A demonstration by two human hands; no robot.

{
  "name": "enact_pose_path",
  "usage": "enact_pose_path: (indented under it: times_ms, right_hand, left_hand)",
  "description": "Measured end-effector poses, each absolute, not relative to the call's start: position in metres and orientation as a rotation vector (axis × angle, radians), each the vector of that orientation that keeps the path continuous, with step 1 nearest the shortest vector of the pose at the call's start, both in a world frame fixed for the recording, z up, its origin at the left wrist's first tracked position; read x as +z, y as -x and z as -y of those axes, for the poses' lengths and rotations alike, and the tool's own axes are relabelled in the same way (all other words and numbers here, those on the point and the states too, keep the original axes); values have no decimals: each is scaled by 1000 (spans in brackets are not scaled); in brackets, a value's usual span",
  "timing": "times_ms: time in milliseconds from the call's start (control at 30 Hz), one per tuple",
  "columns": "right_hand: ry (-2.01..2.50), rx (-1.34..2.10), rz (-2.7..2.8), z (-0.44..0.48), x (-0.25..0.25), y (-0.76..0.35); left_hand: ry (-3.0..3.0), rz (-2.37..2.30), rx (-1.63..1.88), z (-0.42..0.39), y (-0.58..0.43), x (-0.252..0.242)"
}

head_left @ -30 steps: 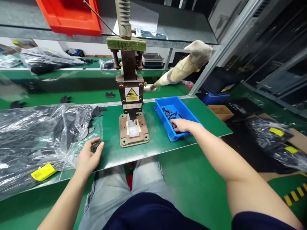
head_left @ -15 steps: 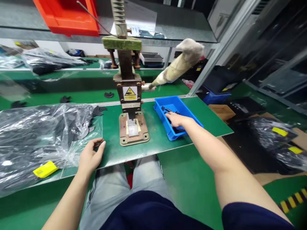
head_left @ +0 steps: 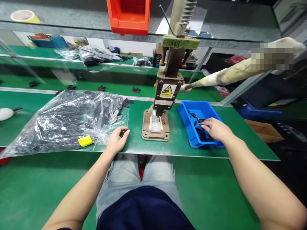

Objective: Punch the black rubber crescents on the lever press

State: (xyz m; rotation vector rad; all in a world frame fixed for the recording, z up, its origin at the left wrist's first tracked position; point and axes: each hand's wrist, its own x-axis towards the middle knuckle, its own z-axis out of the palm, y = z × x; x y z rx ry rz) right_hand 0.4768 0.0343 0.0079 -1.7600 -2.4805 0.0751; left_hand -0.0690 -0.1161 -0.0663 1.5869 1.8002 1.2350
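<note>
Left hand (head_left: 117, 140) is curled narrow at the front edge of the green bench (head_left: 182, 147), with a small dark piece (head_left: 123, 131) pinched between thumb and forefinger. Right hand (head_left: 216, 130) is laid in the bin, fingers loosely spread; whether anything is gripped underneath cannot be told. Clear plastic bag (head_left: 59, 124) of black parts is lying just left of the left hand. Hand press (head_left: 165, 92) is stood between the hands, its padded lever (head_left: 230, 75) raised to the right. Blue bin (head_left: 187, 127) is set just right of the press, with small black parts (head_left: 195, 116) loose inside. Judgement: one part is best singled out by the fingertips, not scooped, and the pinched piece is best held flat.
</note>
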Motion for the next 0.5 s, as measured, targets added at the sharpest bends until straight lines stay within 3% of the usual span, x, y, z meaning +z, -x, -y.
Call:
enact_pose_path:
  times_ms: [200, 300, 500]
  right_hand:
    - [1620, 177, 1894, -6, 30, -452]
    - [1446, 574, 1553, 21, 39, -401]
    - [1071, 1157, 1424, 77, 24, -284]
  left_hand:
    - [-1687, -1736, 1358, 108, 61, -40]
    - [-1797, -1616, 1444, 101, 38, -20]
    - [-2058, -1161, 1384, 103, -19, 7]
